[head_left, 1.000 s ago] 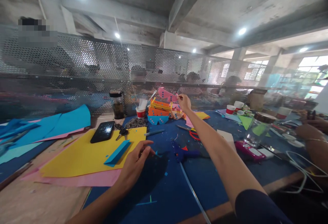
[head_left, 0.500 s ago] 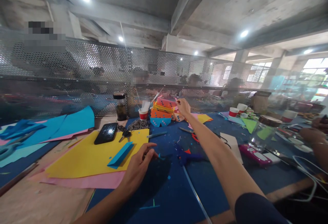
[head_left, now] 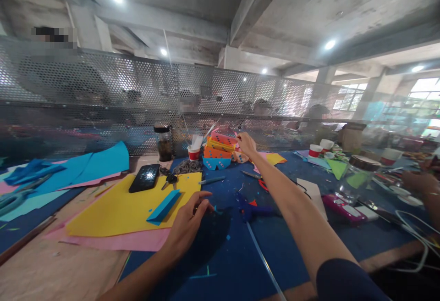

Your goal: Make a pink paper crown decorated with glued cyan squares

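Stretched over the blue table, my right hand (head_left: 246, 145) pinches the end of a pink paper piece (head_left: 223, 138) with blue dots. That piece tops a pile of dotted folded paper shapes, with a yellow piece (head_left: 220, 145), an orange piece (head_left: 215, 152) and a blue piece (head_left: 216, 164) below. My left hand (head_left: 193, 214) hovers low over the table with fingers loosely apart and nothing in it. Beside it, a folded blue paper strip (head_left: 164, 207) lies on a yellow sheet (head_left: 113, 214). A blue glue gun (head_left: 245, 210) rests between my forearms.
A phone (head_left: 144, 178) and keys (head_left: 169, 179) lie on or by the yellow sheet. Behind are a dark-lidded jar (head_left: 163, 144), a paper cup (head_left: 194, 153) and a perforated metal screen (head_left: 137, 76). Red-handled scissors (head_left: 263, 185) and a clear jar (head_left: 354, 179) are rightward. A co-worker's hand (head_left: 417, 181) shows.
The view has shifted slightly, so things appear a little further right. Both hands keep nearly the same pose, my right still at the pink paper piece.
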Action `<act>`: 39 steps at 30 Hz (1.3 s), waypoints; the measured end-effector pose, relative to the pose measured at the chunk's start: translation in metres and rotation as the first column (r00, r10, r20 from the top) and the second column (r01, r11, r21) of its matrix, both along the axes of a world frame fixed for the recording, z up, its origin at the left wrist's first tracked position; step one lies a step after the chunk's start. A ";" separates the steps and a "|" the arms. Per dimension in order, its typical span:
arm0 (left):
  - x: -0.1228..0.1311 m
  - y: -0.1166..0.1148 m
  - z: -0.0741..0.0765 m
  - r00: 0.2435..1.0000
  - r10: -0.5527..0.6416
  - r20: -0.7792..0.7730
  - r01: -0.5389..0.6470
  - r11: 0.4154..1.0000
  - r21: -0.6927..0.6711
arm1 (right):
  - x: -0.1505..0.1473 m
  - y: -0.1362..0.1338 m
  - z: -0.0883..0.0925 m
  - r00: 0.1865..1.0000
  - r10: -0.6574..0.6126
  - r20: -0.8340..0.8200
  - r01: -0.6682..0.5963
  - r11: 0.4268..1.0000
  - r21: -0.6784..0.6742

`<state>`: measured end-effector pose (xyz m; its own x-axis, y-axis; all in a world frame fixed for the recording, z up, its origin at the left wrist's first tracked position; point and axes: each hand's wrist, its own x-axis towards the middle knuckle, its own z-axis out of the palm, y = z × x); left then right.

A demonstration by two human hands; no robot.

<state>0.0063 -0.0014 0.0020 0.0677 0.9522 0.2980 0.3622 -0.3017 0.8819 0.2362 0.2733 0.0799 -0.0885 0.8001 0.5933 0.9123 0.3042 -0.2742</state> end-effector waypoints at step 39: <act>-0.002 0.006 -0.006 0.999 -0.034 0.024 0.034 0.999 -0.001 | 0.016 -0.023 -0.002 0.994 0.023 -0.106 -0.010 0.992 0.124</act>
<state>0.0042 0.0050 -0.0043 0.0926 0.9498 0.2990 0.3303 -0.3126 0.8906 0.2523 0.2505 0.0782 -0.0317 0.7195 0.6938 0.8741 0.3566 -0.3299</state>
